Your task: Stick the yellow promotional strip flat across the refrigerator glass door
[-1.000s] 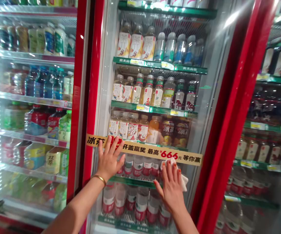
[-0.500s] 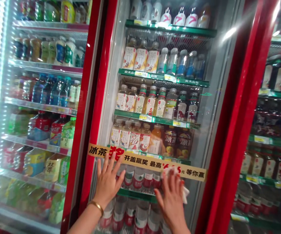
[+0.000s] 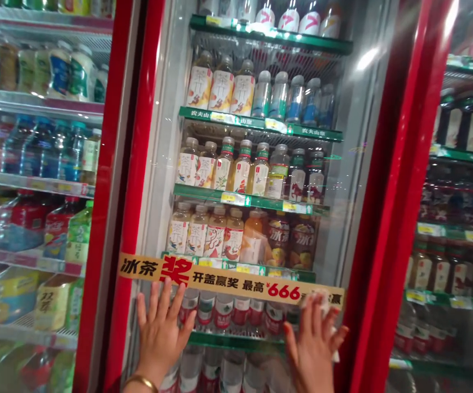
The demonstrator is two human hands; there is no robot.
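Note:
Flat on the glass door (image 3: 349,180) of a drinks fridge rests my left hand (image 3: 160,330), fingers spread, with nothing in it. Its fingertips touch the lower edge of a tan strip (image 3: 226,281) with black and red Chinese characters. My right hand (image 3: 312,341) presses a crumpled white cloth (image 3: 323,297) against the strip's right end, covering some characters. Part of the cloth pokes out past the fingers, and the rest is hidden under them. A gold bangle (image 3: 142,382) circles my left wrist.
Behind the glass, bottled drinks (image 3: 220,164) stand in rows on green-edged shelves (image 3: 253,199). Red door frames (image 3: 384,262) border the fridge. Another lit fridge with drinks (image 3: 35,229) is on the left, and more bottles (image 3: 441,267) show on the right.
My right hand has slid the cloth rightward along the strip, uncovering the red number. My left hand stays spread by the strip's left part. The whole view has shifted right.

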